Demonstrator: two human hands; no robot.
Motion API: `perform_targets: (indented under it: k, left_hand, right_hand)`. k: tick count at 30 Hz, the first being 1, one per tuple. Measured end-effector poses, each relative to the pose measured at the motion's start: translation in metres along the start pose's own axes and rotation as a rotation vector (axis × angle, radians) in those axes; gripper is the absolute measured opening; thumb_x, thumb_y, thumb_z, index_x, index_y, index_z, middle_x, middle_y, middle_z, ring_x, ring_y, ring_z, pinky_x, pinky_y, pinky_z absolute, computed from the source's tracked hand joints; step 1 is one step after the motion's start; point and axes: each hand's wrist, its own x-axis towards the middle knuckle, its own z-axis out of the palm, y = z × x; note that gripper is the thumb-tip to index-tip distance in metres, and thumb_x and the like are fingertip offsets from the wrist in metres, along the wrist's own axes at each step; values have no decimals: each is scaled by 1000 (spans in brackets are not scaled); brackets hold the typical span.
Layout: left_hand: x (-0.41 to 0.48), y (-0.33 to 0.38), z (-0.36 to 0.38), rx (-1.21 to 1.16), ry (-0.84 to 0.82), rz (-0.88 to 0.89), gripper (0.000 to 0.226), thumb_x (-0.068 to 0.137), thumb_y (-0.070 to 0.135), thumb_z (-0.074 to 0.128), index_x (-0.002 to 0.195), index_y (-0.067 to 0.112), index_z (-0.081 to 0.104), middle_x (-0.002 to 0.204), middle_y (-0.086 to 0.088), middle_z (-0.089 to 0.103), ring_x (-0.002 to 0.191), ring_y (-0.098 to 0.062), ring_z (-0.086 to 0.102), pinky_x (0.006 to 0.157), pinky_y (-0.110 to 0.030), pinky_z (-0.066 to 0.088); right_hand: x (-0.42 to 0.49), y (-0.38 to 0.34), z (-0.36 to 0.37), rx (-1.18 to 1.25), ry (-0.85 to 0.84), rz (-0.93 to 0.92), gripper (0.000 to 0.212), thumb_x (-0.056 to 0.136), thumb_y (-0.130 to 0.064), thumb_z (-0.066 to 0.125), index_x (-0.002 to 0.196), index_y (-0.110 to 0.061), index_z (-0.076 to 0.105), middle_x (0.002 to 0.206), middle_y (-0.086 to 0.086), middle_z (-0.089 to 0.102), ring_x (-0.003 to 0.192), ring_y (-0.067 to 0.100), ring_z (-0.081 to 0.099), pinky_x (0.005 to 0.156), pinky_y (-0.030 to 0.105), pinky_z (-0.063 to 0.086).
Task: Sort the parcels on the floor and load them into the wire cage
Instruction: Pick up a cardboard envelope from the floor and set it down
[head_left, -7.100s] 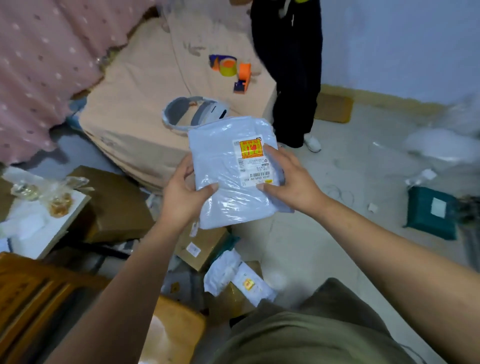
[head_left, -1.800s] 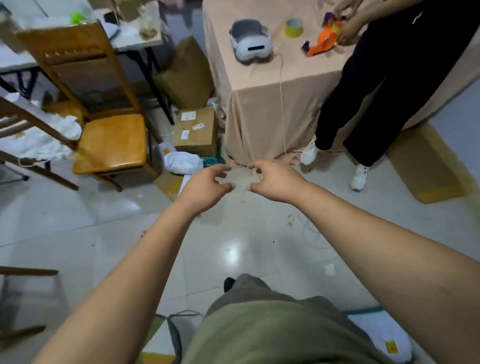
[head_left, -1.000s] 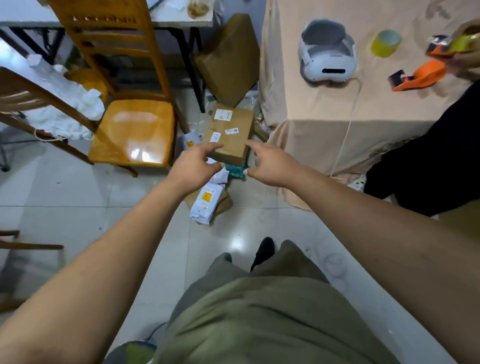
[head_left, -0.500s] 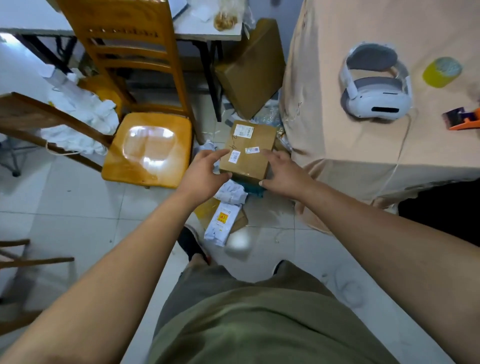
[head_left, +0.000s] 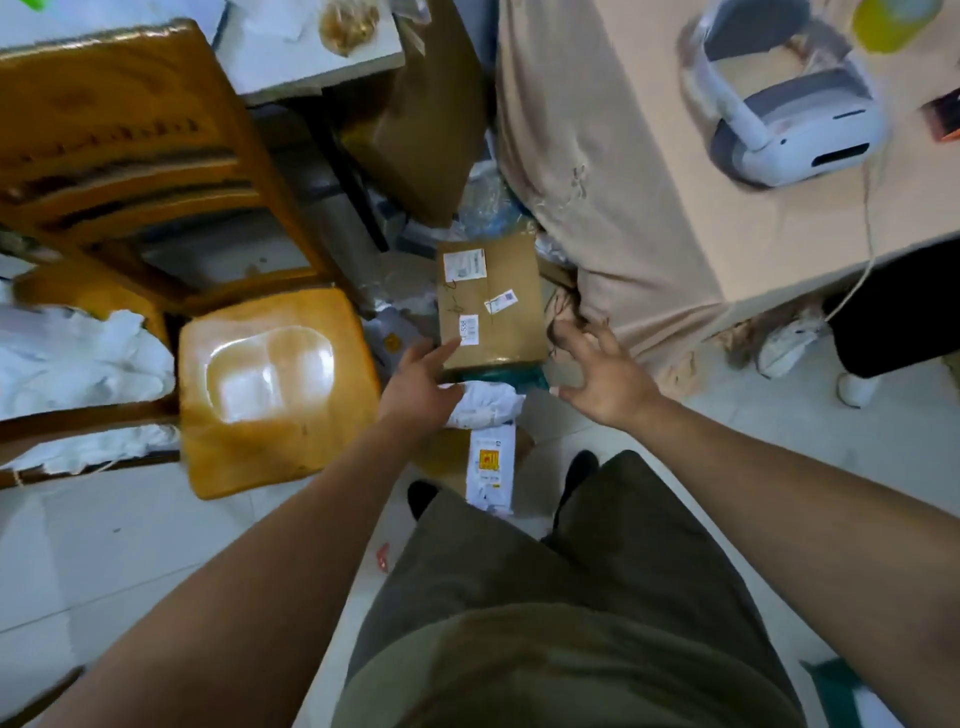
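A brown box (head_left: 491, 301) with three labels lies low by the floor (head_left: 104, 561), atop a heap of parcels: a teal parcel (head_left: 519, 373) under its near edge, white bags (head_left: 488, 402) nearer the person's feet. The left hand (head_left: 421, 384) reaches the box's near left corner, fingers straight, seemingly touching it, though blur leaves contact uncertain. The right hand (head_left: 602, 374) hovers just beside the right edge, grip spread wide, holding nothing. Both flank the box, likely to lift it from either side. A wooden chair (head_left: 275, 395) stands left. A cloth-draped surface (head_left: 649, 182) on the right carries a white headset (head_left: 789, 124). The cage is not in view.
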Motion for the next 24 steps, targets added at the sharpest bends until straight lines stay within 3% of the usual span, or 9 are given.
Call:
perform_targets:
  k: [5,9,11,16,20,24]
  left_hand:
    - [88,-46,24,-79,-31,-79,89,85,37,78,155,48,26,165,-1,24,149,-31,35,118,-47,39]
    - [179,-85,62,-103,-67,-164,116,75,41,89,157,55,8,172,2,2,155,-36,19,123,-54,31]
    - [231,-105,92,-108,-87,-174,120,73,44,91,155,61,6,172,3,-11,157,-37,11,124,-55,28]
    - [334,-136,155,-110,-141,-206,132,62,44,96,156,62,4,167,-5,-32,158,-40,-2,122,-52,32]
    - [384,-155,194,-178,-149,-165,134,56,58,95,156,63,6,168,-10,-27,158,-38,-1,125,-49,26]
    - [397,-177,214,-238,-70,-93,132,48,71,93,147,76,6,168,-12,-1,154,-40,18,116,-40,23]
  right_hand:
    - [85,33,28,25,-13,0,105,82,-52,78,160,-50,8,168,8,7,145,40,36,111,45,43]
    - [188,57,59,-10,-31,-19,111,78,-67,74,160,-50,0,170,15,1,154,41,17,120,53,31]
    - [244,72,80,-36,-53,20,114,76,-74,72,157,-54,-6,170,12,-6,153,43,18,117,55,29]
    - [358,106,127,-1,-89,-9,131,67,-69,83,155,-57,-13,170,11,-14,156,39,9,121,52,23]
    - [411,138,162,136,-129,-48,147,52,-59,96,154,-60,-9,170,10,-4,156,32,14,124,49,26]
    - [429,161,184,342,-147,-166,147,48,-62,98,154,-63,-5,170,-6,11,153,16,19,121,40,27]
